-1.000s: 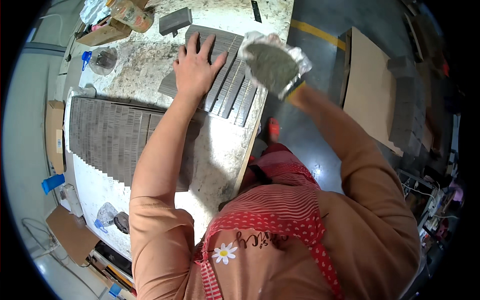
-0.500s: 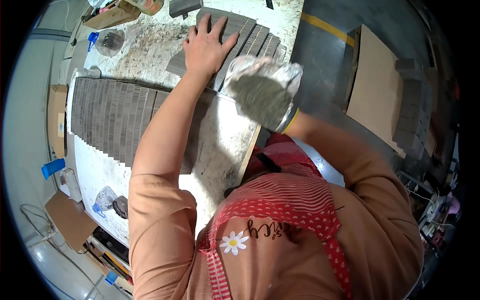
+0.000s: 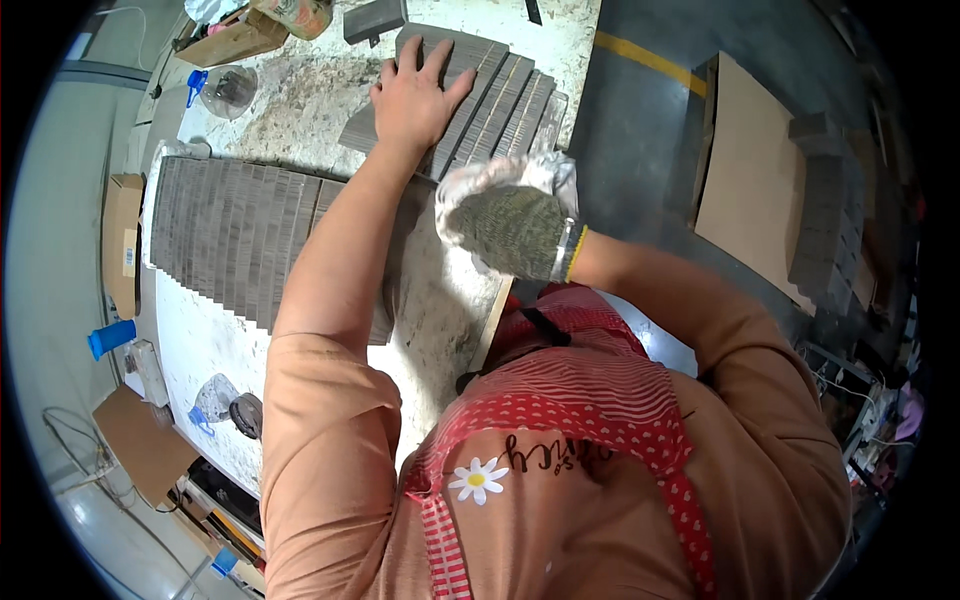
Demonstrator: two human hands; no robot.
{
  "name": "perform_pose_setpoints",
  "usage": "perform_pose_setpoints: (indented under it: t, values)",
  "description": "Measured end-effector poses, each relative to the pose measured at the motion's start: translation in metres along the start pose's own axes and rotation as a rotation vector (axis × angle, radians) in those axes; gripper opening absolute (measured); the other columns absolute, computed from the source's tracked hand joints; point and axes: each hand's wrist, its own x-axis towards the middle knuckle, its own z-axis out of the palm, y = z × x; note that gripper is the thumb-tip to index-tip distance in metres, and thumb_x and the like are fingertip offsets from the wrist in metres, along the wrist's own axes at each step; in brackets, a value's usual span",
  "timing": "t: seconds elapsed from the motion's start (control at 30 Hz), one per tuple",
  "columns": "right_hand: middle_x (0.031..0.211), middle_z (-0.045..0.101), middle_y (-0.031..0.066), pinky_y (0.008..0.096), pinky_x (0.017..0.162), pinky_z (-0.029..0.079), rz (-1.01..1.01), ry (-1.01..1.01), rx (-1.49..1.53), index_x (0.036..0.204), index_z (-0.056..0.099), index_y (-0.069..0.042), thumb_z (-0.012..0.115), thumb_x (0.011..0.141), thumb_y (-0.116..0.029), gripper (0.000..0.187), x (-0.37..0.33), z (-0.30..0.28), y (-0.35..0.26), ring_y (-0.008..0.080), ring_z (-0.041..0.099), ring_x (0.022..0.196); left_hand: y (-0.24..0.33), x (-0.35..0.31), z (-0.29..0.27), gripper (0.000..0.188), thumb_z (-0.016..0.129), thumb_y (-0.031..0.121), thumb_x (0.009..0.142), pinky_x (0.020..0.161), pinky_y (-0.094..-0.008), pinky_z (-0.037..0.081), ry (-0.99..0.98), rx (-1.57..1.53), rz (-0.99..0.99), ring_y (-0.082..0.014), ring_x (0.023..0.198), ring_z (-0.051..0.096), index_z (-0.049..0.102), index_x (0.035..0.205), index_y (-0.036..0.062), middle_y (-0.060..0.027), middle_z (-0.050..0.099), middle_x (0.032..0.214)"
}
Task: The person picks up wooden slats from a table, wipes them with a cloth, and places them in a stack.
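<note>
Across a stained white table [image 3: 300,110], viewed from my remote station, the left hand [image 3: 413,108] spreads flat, gripping nothing, on stepped grey strips [image 3: 487,108] by the right edge, where the gloved right hand [image 3: 512,230] clutches a white cloth [image 3: 460,187]. I see dark script on the shirt [image 3: 545,520]; a blue-capped clear bottle [image 3: 230,93], contents unclear, lies near the left edge.

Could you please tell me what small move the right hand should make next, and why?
Probably guide the white cloth back along the grey strips: the gloved right hand holds it by their near ends, and the bare left hand lies spread on them, seemingly steadying them.
</note>
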Motion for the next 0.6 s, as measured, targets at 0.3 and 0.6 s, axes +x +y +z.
perform_pose_setpoints:
  t: [0.3, 0.6]
  values:
    - [0.118, 0.062, 0.0088, 0.0392, 0.096, 0.049, -0.138, -0.170, -0.970, 0.122, 0.060, -0.008, 0.059, 0.089, -0.015, 0.034, 0.010, -0.024, -0.036, 0.0181, 0.056, 0.117, 0.004, 0.001, 0.001, 0.061, 0.053, 0.061, 0.085, 0.101, -0.0544, 0.035, 0.025, -0.027, 0.016, -0.0386, 0.126, 0.042, 0.052, 0.136, 0.0287, -0.0092, 0.042, 0.145]
    - [0.126, 0.057, 0.0134, 0.0328, 0.087, 0.055, -0.281, -0.167, -1.106, 0.126, 0.053, -0.006, 0.054, 0.095, -0.027, 0.037, -0.023, -0.038, -0.044, 0.0235, 0.060, 0.109, 0.001, -0.001, 0.001, 0.061, 0.052, 0.060, 0.087, 0.103, -0.0550, 0.035, -0.008, 0.012, 0.027, -0.0379, 0.130, 0.040, 0.047, 0.139, 0.0293, -0.0077, 0.038, 0.148]
